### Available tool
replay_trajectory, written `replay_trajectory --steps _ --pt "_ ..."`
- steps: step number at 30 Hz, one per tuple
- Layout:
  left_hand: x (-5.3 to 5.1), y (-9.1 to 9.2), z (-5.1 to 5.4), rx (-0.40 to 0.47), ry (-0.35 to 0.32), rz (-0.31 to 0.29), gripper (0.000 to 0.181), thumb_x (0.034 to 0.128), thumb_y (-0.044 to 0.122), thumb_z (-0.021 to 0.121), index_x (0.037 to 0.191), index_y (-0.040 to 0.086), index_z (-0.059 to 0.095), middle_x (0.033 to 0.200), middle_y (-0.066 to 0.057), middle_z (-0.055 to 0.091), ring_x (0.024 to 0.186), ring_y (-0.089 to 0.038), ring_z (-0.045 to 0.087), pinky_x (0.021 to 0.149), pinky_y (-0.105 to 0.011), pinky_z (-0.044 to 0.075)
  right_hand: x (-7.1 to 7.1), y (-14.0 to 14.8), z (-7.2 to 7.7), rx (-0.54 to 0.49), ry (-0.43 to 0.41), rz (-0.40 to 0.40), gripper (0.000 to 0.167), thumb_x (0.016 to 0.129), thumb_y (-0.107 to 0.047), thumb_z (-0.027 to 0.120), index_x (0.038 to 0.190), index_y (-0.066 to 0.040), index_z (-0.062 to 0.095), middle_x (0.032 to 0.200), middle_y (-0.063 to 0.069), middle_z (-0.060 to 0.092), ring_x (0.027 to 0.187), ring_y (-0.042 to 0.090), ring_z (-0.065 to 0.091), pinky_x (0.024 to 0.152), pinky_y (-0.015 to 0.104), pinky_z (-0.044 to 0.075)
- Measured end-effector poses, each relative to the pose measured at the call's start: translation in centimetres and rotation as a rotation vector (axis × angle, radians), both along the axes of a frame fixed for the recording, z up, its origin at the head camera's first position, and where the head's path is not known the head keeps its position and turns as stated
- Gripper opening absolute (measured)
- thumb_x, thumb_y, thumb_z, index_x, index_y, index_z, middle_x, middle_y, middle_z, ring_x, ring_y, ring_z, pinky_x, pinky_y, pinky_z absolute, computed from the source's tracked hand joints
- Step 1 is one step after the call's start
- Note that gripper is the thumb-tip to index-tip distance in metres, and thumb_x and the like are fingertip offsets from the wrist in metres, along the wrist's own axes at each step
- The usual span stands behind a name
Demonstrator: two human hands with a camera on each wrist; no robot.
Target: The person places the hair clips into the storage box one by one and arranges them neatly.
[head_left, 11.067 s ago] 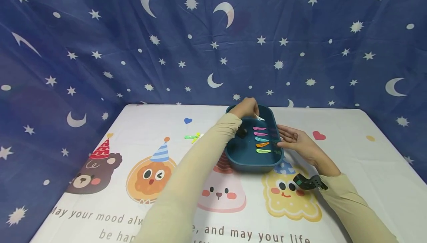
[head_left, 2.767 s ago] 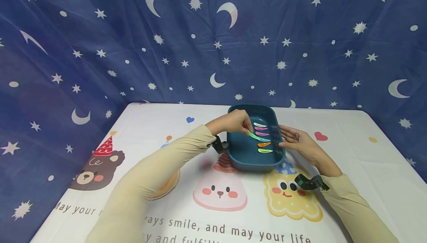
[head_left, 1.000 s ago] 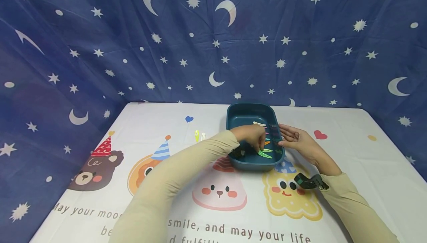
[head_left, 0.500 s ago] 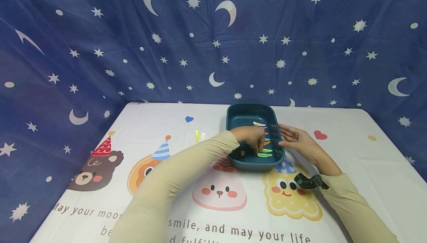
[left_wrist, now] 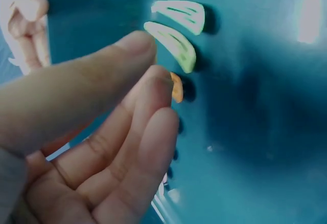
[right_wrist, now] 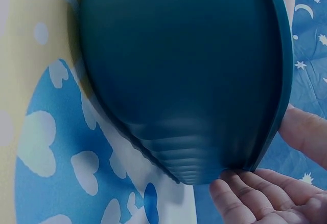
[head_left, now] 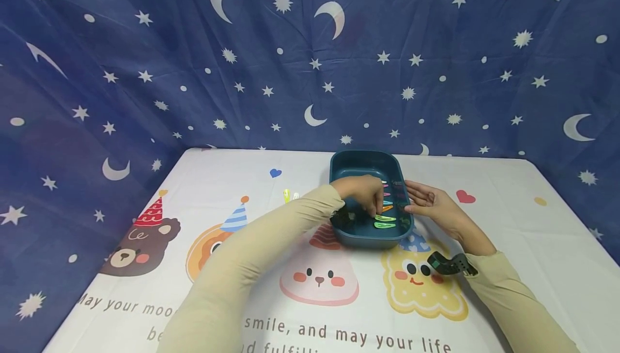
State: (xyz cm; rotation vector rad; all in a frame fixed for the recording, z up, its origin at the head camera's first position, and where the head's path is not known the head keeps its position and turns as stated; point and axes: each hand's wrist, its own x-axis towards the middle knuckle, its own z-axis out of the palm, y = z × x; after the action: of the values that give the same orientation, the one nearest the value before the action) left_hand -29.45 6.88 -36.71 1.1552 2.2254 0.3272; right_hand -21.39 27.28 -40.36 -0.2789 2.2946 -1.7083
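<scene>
A teal box (head_left: 365, 240) stands on the table, with a row of hair clips on its floor. My left hand (head_left: 363, 191) reaches inside, fingertips low among the clips. In the left wrist view, the thumb and index fingertips lie close together beside the yellow-green clip (left_wrist: 176, 46), and an orange clip (left_wrist: 178, 88) shows partly behind the index finger. The bright green clip (left_wrist: 185, 14) lies free at the row's near end. Pink, blue and white clips are partly hidden by this hand. My right hand (head_left: 433, 209) rests its extended fingers against the box's right outer side.
A yellow clip (head_left: 287, 195) and a white clip (head_left: 296, 196) lie on the printed tablecloth (head_left: 508, 234) left of the box. My left forearm crosses the table in front of them. A blue star-and-moon curtain (head_left: 271, 73) hangs behind the table.
The bright green clip, carried into the box by my left hand, was turned level at the row's near end and let go. That hand has since shifted slightly away; the right hand stayed put.
</scene>
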Motion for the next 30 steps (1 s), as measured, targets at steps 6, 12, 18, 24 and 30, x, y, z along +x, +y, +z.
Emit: replay_trajectory --steps 6,12,18,24,30 --pt "0.0 -0.9 0.9 0.056 -0.02 0.048 0.013 0.0811 0.005 0.071 0.093 0.004 0.075 0.097 -0.006 0.073 0.083 -0.009 0.066 0.07 -0.017 0.054 -0.1 0.0 -0.2 0.011 -0.008 -0.009 0.074 0.09 -0.009 0.061 0.148 0.003 0.018 0.153 0.023 0.022 0.139 0.038 0.023 0.094 0.014 0.042" --pt "-0.1 -2.5 2.5 0.101 -0.052 0.073 0.017 0.0827 0.005 0.07 0.099 0.001 0.072 0.098 -0.009 0.072 0.086 -0.014 0.067 0.075 -0.021 0.055 0.0 -0.1 -0.1 0.032 -0.005 -0.018 0.074 0.09 -0.01 0.062 0.148 0.004 0.018 0.153 0.024 0.023 0.138 0.038 0.024 0.096 0.018 0.04" --pt "-0.6 -4.5 4.3 0.134 -0.059 0.067 0.02 0.0834 0.006 0.069 0.103 0.002 0.071 0.101 -0.01 0.072 0.092 -0.015 0.067 0.079 -0.021 0.053 -0.1 -0.2 -0.1 0.037 -0.001 -0.019 0.075 0.09 -0.01 0.062 0.148 0.004 0.017 0.153 0.024 0.022 0.139 0.038 0.024 0.096 0.019 0.04" --pt "-1.0 -7.6 5.7 0.193 -0.068 0.118 0.024 0.0837 0.006 0.069 0.107 0.003 0.07 0.103 -0.012 0.071 0.093 -0.015 0.066 0.082 -0.022 0.052 -0.2 -0.3 -0.1 0.041 -0.014 -0.025 0.075 0.089 -0.01 0.063 0.148 0.002 0.018 0.153 0.022 0.023 0.139 0.037 0.024 0.096 0.02 0.04" --pt "-1.3 -11.3 6.2 0.24 -0.021 0.185 0.024 0.0839 0.006 0.068 0.108 0.003 0.07 0.102 -0.011 0.071 0.095 -0.018 0.066 0.083 -0.024 0.053 -0.1 -0.2 -0.1 0.04 -0.028 -0.033 0.074 0.09 -0.009 0.062 0.148 0.001 0.018 0.154 0.021 0.023 0.139 0.036 0.024 0.096 0.02 0.039"
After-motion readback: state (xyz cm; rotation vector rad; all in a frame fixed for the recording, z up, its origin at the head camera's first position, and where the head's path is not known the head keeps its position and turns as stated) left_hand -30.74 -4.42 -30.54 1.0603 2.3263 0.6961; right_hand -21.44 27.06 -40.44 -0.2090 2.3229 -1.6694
